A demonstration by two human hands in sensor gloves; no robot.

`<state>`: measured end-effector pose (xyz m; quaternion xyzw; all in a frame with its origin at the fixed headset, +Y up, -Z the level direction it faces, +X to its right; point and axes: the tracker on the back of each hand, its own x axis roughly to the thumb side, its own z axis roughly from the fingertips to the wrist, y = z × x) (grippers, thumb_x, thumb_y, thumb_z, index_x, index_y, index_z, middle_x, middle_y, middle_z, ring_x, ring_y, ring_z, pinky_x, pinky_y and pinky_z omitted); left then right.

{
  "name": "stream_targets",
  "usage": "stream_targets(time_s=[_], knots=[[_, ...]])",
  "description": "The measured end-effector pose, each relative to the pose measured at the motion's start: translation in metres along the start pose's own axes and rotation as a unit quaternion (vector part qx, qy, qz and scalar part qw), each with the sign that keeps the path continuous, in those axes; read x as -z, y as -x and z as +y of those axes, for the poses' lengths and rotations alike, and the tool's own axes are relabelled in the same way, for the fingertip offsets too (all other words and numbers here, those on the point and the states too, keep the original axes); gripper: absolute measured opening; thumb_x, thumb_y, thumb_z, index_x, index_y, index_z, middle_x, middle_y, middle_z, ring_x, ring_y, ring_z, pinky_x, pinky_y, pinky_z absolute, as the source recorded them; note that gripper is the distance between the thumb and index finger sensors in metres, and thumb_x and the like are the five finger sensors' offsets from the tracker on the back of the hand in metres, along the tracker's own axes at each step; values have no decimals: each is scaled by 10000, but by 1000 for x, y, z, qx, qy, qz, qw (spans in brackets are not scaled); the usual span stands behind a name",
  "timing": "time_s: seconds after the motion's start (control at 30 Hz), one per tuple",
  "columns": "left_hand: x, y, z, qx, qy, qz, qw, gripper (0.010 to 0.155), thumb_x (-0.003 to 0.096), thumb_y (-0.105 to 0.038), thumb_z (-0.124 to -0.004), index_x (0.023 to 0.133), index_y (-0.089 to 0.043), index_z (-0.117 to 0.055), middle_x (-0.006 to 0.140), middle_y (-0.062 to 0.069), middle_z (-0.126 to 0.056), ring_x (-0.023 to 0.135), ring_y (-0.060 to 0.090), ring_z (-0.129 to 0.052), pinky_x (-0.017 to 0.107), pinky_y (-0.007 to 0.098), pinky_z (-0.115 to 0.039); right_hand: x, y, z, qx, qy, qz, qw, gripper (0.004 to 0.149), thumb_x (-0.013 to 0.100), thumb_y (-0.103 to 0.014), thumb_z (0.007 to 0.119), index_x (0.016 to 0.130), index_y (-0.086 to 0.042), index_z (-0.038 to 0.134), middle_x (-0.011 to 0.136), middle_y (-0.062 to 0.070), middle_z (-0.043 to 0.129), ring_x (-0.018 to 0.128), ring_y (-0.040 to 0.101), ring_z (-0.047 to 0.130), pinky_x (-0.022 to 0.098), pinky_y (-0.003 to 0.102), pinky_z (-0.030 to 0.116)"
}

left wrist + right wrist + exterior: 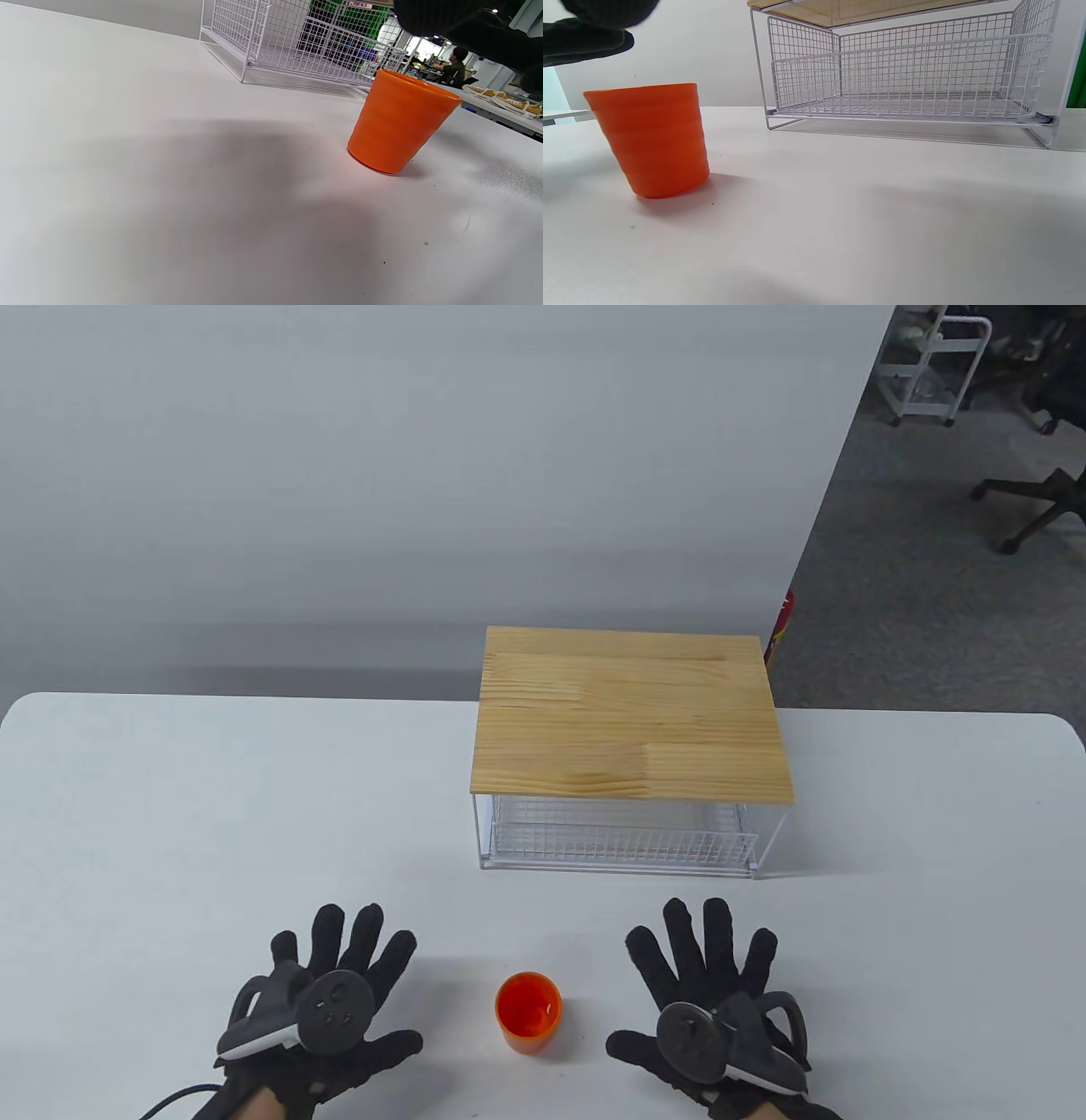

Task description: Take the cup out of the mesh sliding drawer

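Cup (528, 1011) upright on table (170, 814), outside mesh drawer (624, 841); both grips spread flat.

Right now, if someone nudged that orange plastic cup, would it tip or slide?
The orange plastic cup probably slides on the smooth white table. Its base is narrower than its rim, so a high push might tip it. It looks empty, so likely light.

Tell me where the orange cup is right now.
The orange cup stands upright on the table, out of the mesh drawer. In the table view it sits near the bottom edge, between the left hand and the right hand, touching neither.
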<state>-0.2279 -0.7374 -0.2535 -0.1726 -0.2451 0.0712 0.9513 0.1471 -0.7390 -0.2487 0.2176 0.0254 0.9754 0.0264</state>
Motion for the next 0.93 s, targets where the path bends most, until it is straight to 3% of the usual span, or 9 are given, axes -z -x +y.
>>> stream_targets(time_s=[0.93], knots=[[0,1,0,1,-7,0,1000,963,545,-728,-545,1130,-204,12,1108,224,143,921,634,139,475,834,44,0,0,1,-10,-9,10,1000,1007,447,-804,555,1164,-187,208,1201,312,62,957,649,-73,492,888,27]])
